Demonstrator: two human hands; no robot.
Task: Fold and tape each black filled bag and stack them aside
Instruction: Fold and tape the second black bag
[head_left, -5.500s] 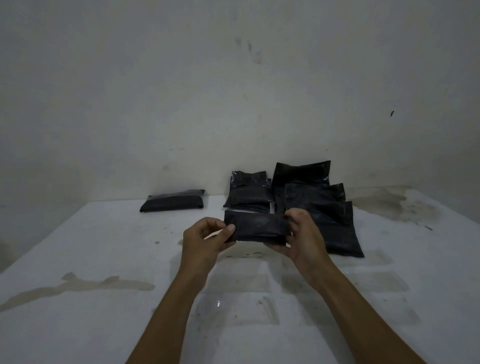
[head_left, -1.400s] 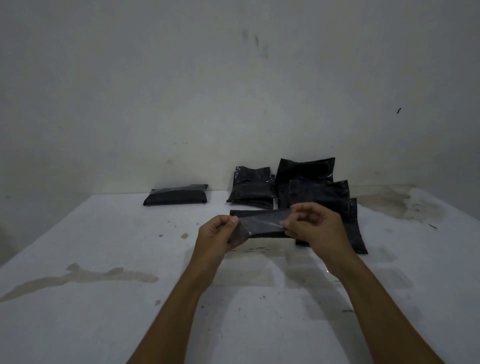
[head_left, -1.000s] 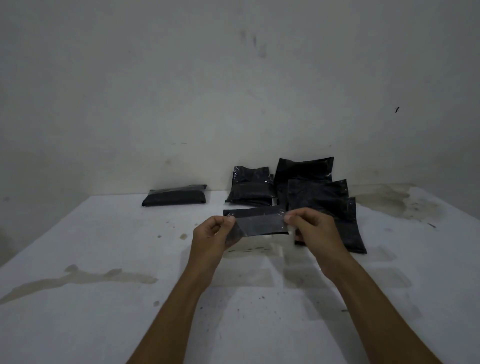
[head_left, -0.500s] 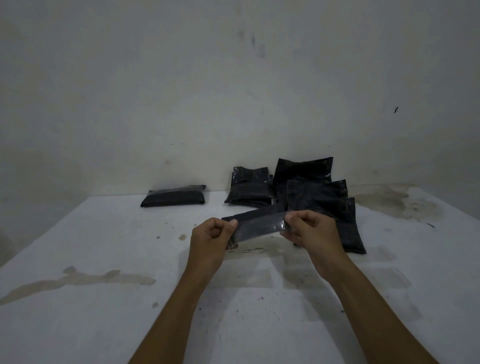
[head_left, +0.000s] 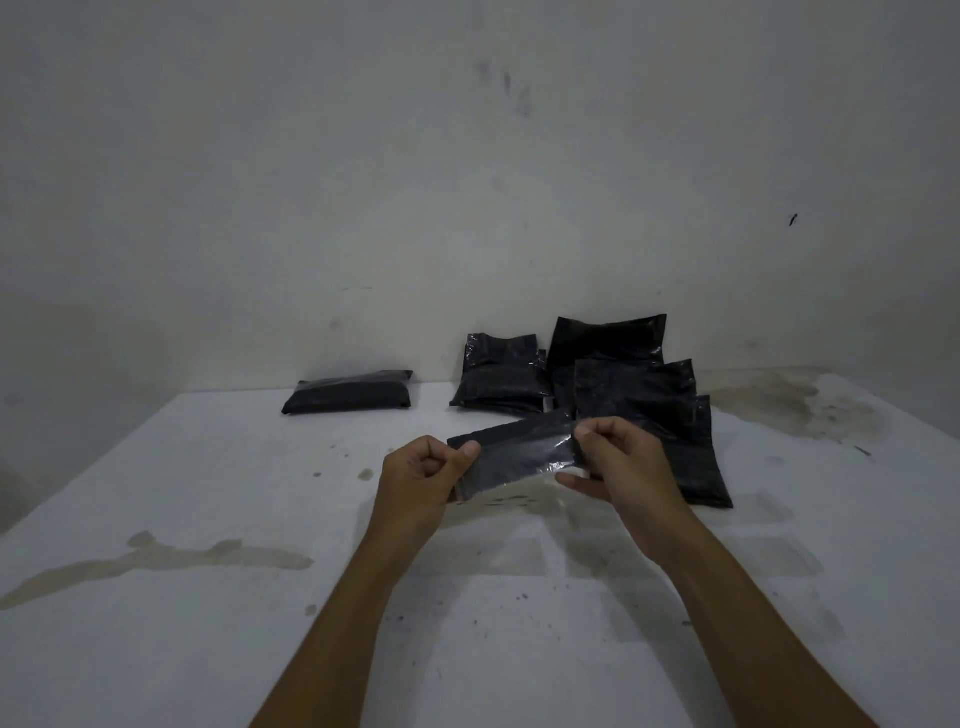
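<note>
Above the middle of the white counter (head_left: 156, 649), both hands hold one folded black bag (head_left: 511, 457) up off the surface, tilted so its right end sits higher than its left. The left hand (head_left: 415, 480) pinches the bag's left end between thumb and curled fingers; the right hand (head_left: 618, 462) pinches the right end, where a shiny strip of clear tape (head_left: 558, 462) catches the light along the bag's lower edge (how far the tape wraps round I cannot tell).

Just beyond the right hand, toward the far right, a row of unfolded black bags (head_left: 636, 387) lies overlapping, the farthest one leaning against the wall (head_left: 467, 182). Beside them to the left a smaller pile of black bags (head_left: 501, 379) rests near the wall. Well apart, at the far left, one folded bag (head_left: 348, 400) lies flat by itself, a glossy band across its top.

Brownish stains mark the counter: a long one (head_left: 156, 558) at the near left and a broad one (head_left: 779, 405) at the far right. Small dark specks dot the surface below the held bag.
</note>
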